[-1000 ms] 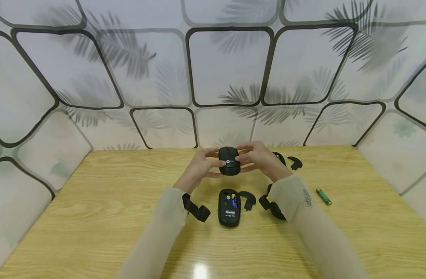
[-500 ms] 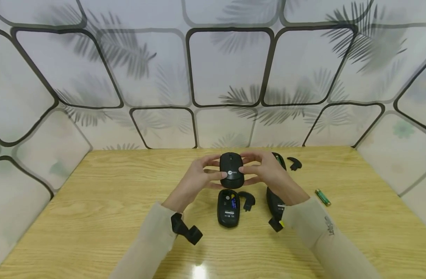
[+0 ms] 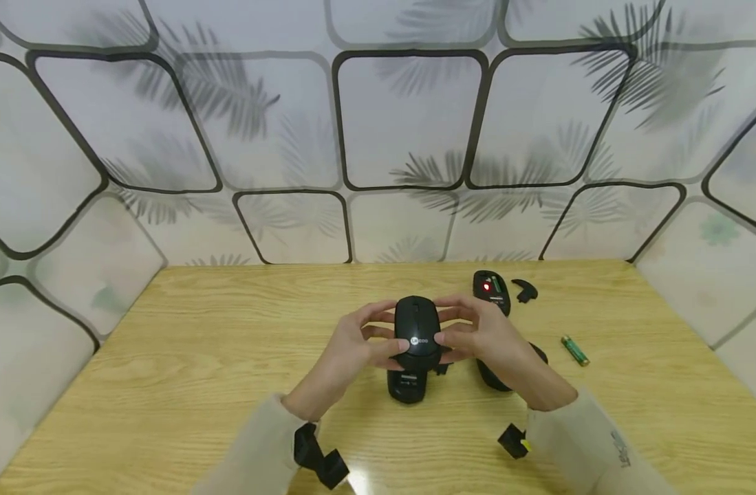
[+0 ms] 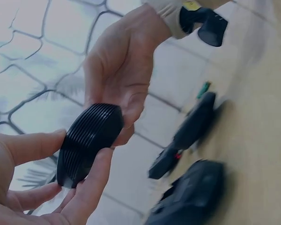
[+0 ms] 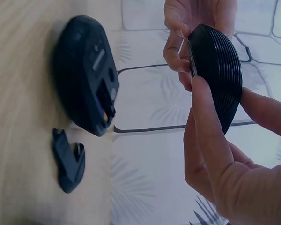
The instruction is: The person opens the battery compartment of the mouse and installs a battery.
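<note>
My left hand (image 3: 353, 347) and right hand (image 3: 492, 337) hold a black computer mouse (image 3: 417, 326) between them, one at each side, its buttons and logo facing up. Thumbs and fingertips pinch its ridged edges, as both wrist views show. The held mouse is raised above the table. Below it lies an upturned mouse (image 3: 407, 388), partly covered in the head view; the right wrist view shows its open battery bay (image 5: 105, 101). A loose battery cover (image 5: 69, 161) lies beside that one. Another black mouse (image 3: 494, 377) is partly hidden under my right hand.
Farther back on the wooden table (image 3: 229, 330), an upturned mouse (image 3: 492, 289) shows a red light and a battery in its bay. Right of it sits a second battery cover (image 3: 526, 290). A green battery (image 3: 575, 350) lies at the right. A patterned backdrop (image 3: 408, 124) closes off the back.
Both hands have brought the held mouse down the head view, nearer the body, so it now overlaps the upturned mouse. The far mouse with the red light has come into sight.
</note>
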Motion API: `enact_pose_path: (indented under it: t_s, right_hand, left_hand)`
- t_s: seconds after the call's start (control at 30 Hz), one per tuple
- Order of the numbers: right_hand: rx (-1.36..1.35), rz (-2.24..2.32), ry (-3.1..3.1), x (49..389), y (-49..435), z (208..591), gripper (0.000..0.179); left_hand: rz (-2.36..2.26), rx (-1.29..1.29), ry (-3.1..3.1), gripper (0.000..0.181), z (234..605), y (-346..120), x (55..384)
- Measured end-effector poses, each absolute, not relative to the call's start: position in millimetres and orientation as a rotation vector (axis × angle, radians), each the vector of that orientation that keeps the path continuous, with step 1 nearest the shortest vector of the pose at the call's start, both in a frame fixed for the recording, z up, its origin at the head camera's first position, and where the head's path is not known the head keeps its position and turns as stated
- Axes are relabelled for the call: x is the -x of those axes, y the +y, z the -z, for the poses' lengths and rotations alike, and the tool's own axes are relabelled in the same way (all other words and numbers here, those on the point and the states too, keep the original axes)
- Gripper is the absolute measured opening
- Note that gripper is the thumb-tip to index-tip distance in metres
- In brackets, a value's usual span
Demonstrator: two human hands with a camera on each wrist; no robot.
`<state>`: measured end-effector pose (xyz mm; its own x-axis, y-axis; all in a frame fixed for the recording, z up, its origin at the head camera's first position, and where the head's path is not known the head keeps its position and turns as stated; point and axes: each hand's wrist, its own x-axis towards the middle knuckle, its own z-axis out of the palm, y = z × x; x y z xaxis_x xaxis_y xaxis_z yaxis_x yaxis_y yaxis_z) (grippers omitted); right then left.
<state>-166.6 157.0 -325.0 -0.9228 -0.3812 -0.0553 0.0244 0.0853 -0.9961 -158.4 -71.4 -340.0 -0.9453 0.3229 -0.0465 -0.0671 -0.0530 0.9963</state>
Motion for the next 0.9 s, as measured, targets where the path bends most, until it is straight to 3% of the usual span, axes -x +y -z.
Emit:
enact_pose_path:
  t_s: [0.9]
  right_hand:
    - [0.416,1.895,1.952,152.5,167.0,346.2,0.062]
  left_hand:
    - [-2.093,-0.266,1.949,0.067,359.5,-65.3,130.5]
